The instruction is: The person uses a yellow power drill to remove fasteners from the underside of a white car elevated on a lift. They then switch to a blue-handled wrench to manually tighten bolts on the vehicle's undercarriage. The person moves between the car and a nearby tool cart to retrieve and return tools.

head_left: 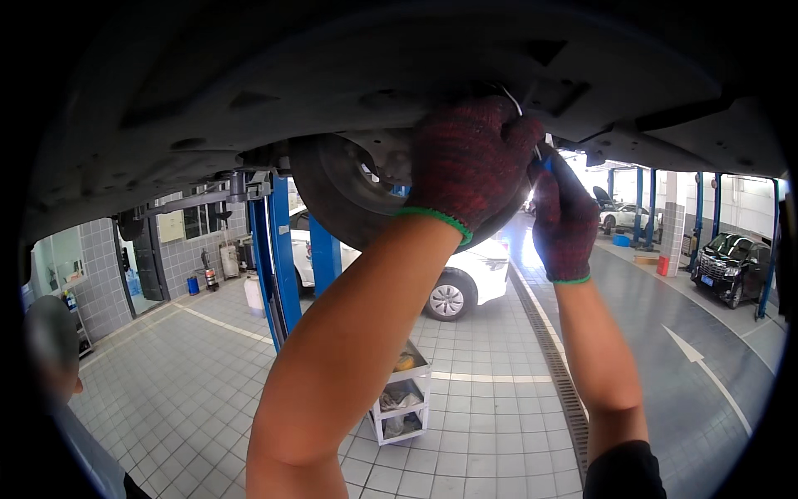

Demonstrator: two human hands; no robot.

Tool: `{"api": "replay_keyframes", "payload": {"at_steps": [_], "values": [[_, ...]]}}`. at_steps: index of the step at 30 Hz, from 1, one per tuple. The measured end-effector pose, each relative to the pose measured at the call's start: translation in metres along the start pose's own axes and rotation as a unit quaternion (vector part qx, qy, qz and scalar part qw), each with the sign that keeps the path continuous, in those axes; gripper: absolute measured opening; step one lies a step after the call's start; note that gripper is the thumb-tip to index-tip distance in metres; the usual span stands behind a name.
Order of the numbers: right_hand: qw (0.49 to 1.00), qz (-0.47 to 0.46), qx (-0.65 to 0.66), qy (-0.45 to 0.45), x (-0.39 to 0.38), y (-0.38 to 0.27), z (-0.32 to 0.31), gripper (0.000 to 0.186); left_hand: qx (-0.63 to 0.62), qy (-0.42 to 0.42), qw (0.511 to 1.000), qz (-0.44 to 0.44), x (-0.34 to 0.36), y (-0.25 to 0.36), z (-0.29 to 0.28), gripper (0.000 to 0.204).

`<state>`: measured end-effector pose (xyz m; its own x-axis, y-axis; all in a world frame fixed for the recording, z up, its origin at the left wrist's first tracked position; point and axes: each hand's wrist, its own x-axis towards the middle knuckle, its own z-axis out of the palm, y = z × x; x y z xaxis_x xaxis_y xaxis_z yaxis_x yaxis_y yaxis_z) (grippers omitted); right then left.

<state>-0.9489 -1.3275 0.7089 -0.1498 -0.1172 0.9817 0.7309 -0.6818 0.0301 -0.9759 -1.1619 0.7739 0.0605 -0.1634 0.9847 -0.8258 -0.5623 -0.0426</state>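
Observation:
I have both hands, in dark red knit gloves with green cuffs, raised to the dark underside of a lifted car (332, 83). My left hand (470, 158) is curled at an opening in the underbody, where a thin silver piece (515, 104) curves out above my fingers; what it grips is hidden. Just right of it and slightly lower, my right hand (565, 212) is closed on a small tool (544, 162) with a blue part and a thin metal end. The car's wheel (324, 191) hangs behind my left hand.
Blue lift posts (284, 258) stand behind the wheel, with a white car (482, 270) beyond. A white trolley (403, 424) holding items is below my arms. A person (58, 358) is at the left edge. A black car (723, 266) stands at right; a drain grate (553, 353) crosses the floor.

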Motion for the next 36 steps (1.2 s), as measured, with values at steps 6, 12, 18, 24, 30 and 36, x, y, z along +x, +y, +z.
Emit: {"api": "replay_keyframes", "payload": {"at_steps": [6,12,18,24,30,36], "values": [[0.995,-0.03,-0.095,-0.004,0.007,-0.023,-0.024,0.036,0.001,0.044,0.994,0.097,0.001,-0.009,0.003,0.033],[0.992,0.097,0.004,-0.076,0.011,-0.036,-0.033,0.036,-0.04,0.011,0.999,0.03,0.004,-0.005,0.007,0.034],[0.992,0.021,-0.112,-0.058,0.019,-0.056,-0.052,0.038,-0.099,0.008,0.995,0.009,0.008,0.001,0.006,0.037],[0.992,-0.036,-0.122,-0.019,0.018,-0.051,-0.043,0.035,-0.214,0.044,0.976,-0.015,0.004,0.009,0.009,0.036],[0.996,0.06,-0.05,-0.049,0.014,-0.043,-0.047,0.041,-0.217,0.035,0.975,-0.016,0.004,0.007,0.014,0.025],[0.992,-0.032,-0.124,0.011,0.005,-0.041,-0.034,0.033,-0.066,0.069,0.987,0.127,0.003,-0.007,0.028,0.03]]}}
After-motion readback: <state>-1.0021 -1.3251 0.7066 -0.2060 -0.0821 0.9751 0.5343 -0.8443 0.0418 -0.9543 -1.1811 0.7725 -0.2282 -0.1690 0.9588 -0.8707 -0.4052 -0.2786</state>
